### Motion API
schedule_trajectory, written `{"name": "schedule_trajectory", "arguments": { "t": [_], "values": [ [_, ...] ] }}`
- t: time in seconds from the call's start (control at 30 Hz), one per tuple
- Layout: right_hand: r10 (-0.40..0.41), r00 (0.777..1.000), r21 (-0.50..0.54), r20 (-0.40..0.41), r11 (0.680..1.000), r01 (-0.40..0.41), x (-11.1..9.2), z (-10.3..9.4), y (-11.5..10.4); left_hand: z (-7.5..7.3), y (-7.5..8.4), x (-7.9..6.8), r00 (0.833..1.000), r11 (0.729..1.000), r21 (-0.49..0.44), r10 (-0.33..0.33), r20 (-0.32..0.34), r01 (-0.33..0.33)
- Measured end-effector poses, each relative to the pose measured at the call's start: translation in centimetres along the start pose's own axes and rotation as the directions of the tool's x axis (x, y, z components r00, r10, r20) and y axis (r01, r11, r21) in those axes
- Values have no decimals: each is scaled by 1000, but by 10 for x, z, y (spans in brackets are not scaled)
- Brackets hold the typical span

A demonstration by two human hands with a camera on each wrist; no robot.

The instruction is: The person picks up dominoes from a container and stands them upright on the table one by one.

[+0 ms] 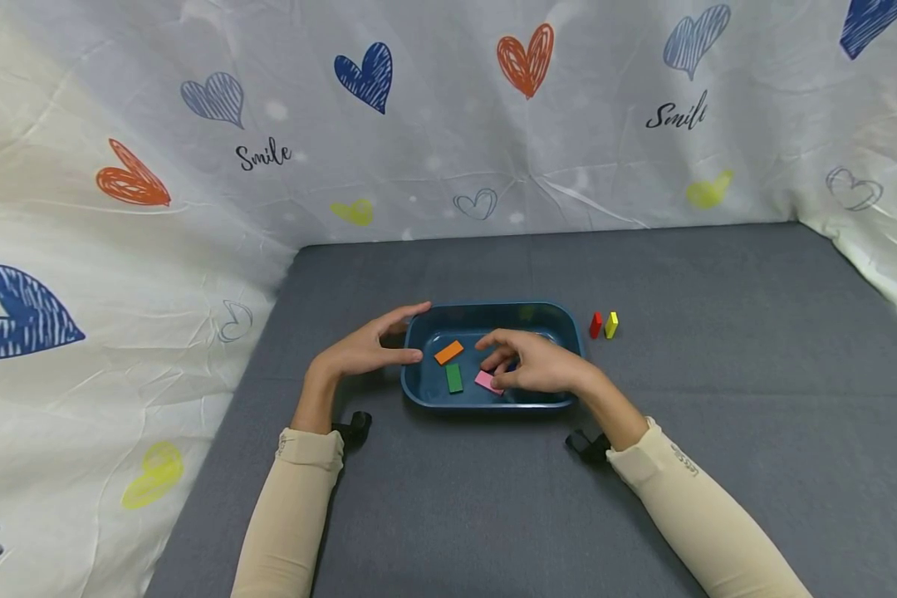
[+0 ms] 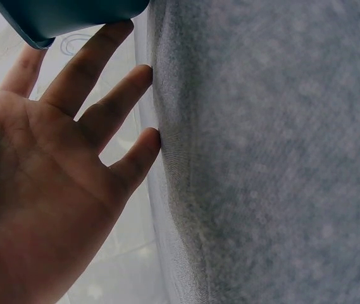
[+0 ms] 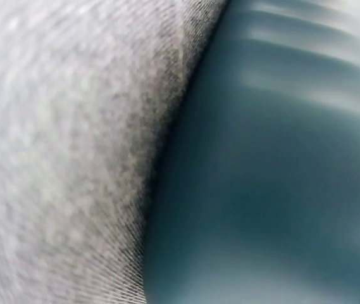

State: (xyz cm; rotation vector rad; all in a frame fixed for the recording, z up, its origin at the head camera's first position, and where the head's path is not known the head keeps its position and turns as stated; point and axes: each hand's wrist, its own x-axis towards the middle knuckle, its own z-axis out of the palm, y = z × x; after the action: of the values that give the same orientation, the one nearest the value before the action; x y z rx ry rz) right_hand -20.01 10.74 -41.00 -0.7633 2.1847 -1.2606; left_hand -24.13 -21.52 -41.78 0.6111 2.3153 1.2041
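A dark blue tray [image 1: 493, 405] with rounded corners lies on the grey cloth. Inside it are an orange block [image 1: 448, 352], a green block [image 1: 454, 379] and a pink block [image 1: 486, 380], all small and flat. My left hand [image 1: 366, 345] is at the tray's left end, thumb over the rim; the left wrist view shows its fingers straight and spread, one fingertip at the tray's outer wall. Reaching in from the right, my right hand [image 1: 538, 363] has its thumb at the pink block and its other fingers spread apart. The right wrist view shows only tray wall and cloth.
Just right of the tray, a red block [image 1: 595, 325] and a yellow block [image 1: 611, 325] stand side by side on the cloth-covered table [image 1: 456, 498]. A white curtain [image 1: 433, 149] printed with hearts hangs behind the table and along its left side.
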Motion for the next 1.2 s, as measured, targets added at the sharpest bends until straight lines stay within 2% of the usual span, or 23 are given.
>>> {"name": "schedule_trajectory", "arguments": {
  "t": [0.23,0.53,0.77,0.93,1.2],
  "values": [
    [-37,999,-72,3,997,37,1,2,3,0,-2,1,1000,1000,9,-2,-4,2],
    [-22,995,-15,98,1000,23,1,4,3,0,-2,0,1000,1000,7,1,-2,-1],
    [-31,970,38,241,999,23,2,2,5,0,1,-1,1000,1000,1,13,5,-13],
    [-39,960,51,278,998,26,1,0,6,-1,0,0,1000,1000,-1,18,9,-18],
    [-96,942,106,322,992,65,1,-2,5,-2,-2,0,1000,1000,1,19,9,-19]
  ]
}}
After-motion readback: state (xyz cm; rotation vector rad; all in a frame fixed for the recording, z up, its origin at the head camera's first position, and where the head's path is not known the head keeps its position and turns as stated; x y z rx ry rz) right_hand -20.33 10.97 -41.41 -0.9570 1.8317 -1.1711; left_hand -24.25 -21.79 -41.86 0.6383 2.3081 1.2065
